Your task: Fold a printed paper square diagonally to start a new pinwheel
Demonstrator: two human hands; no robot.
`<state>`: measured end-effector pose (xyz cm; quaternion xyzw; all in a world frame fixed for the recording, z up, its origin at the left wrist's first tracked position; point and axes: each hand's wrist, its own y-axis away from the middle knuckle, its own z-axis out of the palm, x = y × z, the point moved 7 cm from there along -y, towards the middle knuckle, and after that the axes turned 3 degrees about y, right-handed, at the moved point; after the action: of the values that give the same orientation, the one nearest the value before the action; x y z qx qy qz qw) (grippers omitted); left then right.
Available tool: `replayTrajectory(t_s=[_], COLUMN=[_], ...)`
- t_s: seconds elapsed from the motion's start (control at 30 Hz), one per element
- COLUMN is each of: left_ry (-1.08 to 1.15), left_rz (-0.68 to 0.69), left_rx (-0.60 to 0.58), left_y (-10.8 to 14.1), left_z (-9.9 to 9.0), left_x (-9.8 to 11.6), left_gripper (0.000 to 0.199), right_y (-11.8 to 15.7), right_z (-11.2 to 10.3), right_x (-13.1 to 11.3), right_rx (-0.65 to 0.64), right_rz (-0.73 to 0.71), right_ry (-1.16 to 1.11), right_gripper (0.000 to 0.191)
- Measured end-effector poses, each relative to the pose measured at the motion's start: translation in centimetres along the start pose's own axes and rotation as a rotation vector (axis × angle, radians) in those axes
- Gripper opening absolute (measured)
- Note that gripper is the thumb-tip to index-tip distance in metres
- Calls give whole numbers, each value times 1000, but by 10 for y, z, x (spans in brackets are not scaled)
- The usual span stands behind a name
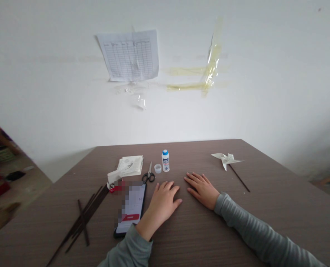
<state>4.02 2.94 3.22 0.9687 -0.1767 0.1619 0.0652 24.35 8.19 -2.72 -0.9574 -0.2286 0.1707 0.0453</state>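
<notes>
My left hand (pixel 165 200) lies flat on the brown table (pixel 209 237) with its fingers spread, just right of a phone (pixel 131 211). To its right rests my right hand (pixel 202 189), palm down, fingers stretched out and holding nothing. Beyond them a white glue bottle (pixel 165 162) with a blue cap stands upright, beside a small clear round cap (pixel 157 168). Black-handled scissors (pixel 149 175) lie left of that. A white paper pinwheel (pixel 227 159) on a dark stick (pixel 239 178) lies on the right side.
A stack of white paper sheets (pixel 133 165) lies at the back left. Near it is a small opened white-and-red box (pixel 114 180). Several dark sticks (pixel 82 218) lie crossed at the left. A white wall (pixel 181 122) with a taped printed sheet (pixel 130 55) borders the table's back edge.
</notes>
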Motion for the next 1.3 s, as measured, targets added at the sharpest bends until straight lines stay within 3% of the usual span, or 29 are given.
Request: replayTrajectory(t_s=[0.2,0.37,0.63,0.8,1.03,1.3], left_ry=[10,64,-120,-311,-336,-285], left_rz=[4,37,-132,-341,-471,-474], left_rx=[-19,27,126,163,152,124], left_y=[1,6,-1,-15,-25,-34], left_z=[-8,-30,-97,-129,-129,-119], left_x=[2,-8,-72,-109,-131,-141], left_gripper=[57,52,43,43,43,34], right_y=[1,0,-1,0,0,-1], right_z=[-3,1,0,-4,-8,-8], right_x=[0,2,6,5,6,9], right_rx=[7,-22,-75,-96,-82,-63], right_rz=[-25,-21,-15,9,3,-1], right_ry=[23,22,30,39,26,10], right_gripper=[60,60,64,65,63,62])
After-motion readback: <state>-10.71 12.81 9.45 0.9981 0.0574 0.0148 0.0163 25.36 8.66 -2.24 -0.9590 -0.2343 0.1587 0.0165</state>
